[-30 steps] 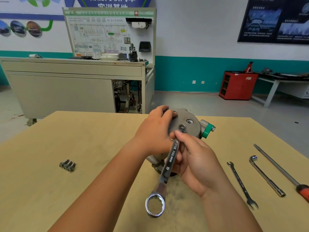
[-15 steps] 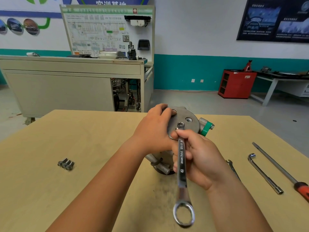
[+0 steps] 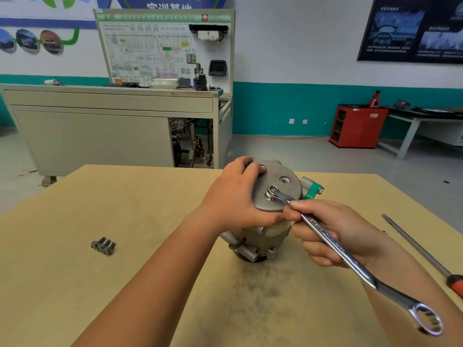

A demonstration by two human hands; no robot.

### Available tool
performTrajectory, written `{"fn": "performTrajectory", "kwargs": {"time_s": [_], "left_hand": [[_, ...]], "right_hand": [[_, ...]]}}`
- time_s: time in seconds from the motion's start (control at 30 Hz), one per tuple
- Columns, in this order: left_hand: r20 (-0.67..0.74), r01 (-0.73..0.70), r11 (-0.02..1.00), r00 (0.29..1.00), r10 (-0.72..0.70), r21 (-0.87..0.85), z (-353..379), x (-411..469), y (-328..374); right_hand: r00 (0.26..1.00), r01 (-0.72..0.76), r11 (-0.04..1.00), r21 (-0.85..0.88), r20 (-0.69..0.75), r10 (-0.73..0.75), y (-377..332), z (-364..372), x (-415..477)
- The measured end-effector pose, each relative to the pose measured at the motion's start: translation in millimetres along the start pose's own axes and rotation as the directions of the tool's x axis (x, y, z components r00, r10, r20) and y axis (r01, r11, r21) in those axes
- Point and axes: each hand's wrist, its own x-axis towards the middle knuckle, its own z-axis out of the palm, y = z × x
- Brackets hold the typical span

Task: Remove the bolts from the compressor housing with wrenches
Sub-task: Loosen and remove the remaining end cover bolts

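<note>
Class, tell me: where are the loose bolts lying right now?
In the head view, the loose bolts lie together on the table's left side, well left of the compressor.

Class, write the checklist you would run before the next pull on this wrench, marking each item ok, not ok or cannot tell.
1. Ring end of the wrench sits over the bolt atop the compressor housing: ok.
2. Steadying grip of the left hand on the housing: ok.
3. Grip of the right hand round the wrench shank: ok.
4. The three removed bolts lie apart on the table, left of the work: ok.
5. Swing path clear of the screwdriver: cannot tell.
6. How loose the bolt is: cannot tell.
</note>
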Motion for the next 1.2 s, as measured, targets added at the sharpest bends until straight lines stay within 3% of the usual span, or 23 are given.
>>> {"fn": "performTrajectory", "kwargs": {"time_s": [0.07,0.13,0.23,0.33,0.47,0.53,0.63,0.8,0.9,1.03,1.13,1.2], "left_hand": [[0.005,0.001,1.000,1.000,-0.001,0.002,-0.1,-0.2,-1.8],[0.018,0.004,1.000,1.000,-0.004,0.003,-0.6,-0.5,-2.7],[0.031,0.008,1.000,0.999,-0.008,0.010,-0.3,1.0,-1.9],[0.034,0.003,1.000,0.999,-0.004,0.017,1.5,3.2,-0.2],[0.038,-0.005,1.000,0.999,0.005,0.005,1.7,3.9,-2.9],[0.054,-0.009,1.000,0.998,0.009,-0.004,-0.9,3.7,-5.0],[0.081,-0.009,1.000,0.997,0.010,-0.016,-5.4,2.9,-7.7],[0.086,-0.003,1.000,0.996,0.005,-0.023,-6.5,1.6,-6.4],[0.084,0.006,1.000,0.996,-0.004,-0.023,-5.2,2.2,-4.2],[0.057,0.009,1.000,0.998,-0.009,-0.004,-1.9,2.3,-3.3],[0.030,0.016,1.000,0.999,-0.016,-0.013,-1.3,0.9,-1.8],[0.044,0.018,1.000,0.999,-0.017,-0.025,-2.3,1.1,-1.0]], "right_hand": [[0.998,-0.066,0.978,-0.198,0.009,0.069,-12.2,-7.4,-1.6],[0.987,-0.143,0.884,-0.446,0.003,0.161,-31.3,-14.9,-3.5],[0.952,-0.237,0.611,-0.755,-0.056,0.300,-64.1,-22.6,-3.3],[0.910,-0.314,0.311,-0.897,-0.191,0.368,-92.2,-24.5,1.2],[0.950,-0.247,-0.084,-0.965,-0.259,0.172,-109.9,-27.6,11.6],[0.988,-0.151,-0.137,-0.979,-0.155,0.015,-107.2,-33.0,19.8],[0.996,-0.046,-0.078,-0.996,-0.039,-0.082,-99.7,-40.8,28.2],[0.994,-0.107,0.020,-0.994,-0.107,0.004,-117.0,-48.8,19.5],[0.988,-0.100,0.315,-0.944,-0.132,-0.083,-120.9,-42.1,6.0],[0.993,-0.081,0.658,-0.749,-0.121,-0.016,-91.2,-12.5,-11.7],[0.991,-0.061,0.917,-0.395,-0.130,0.010,-56.7,13.3,-20.1],[0.992,-0.028,0.980,-0.196,-0.128,0.002,-41.1,27.6,-21.0]]}}
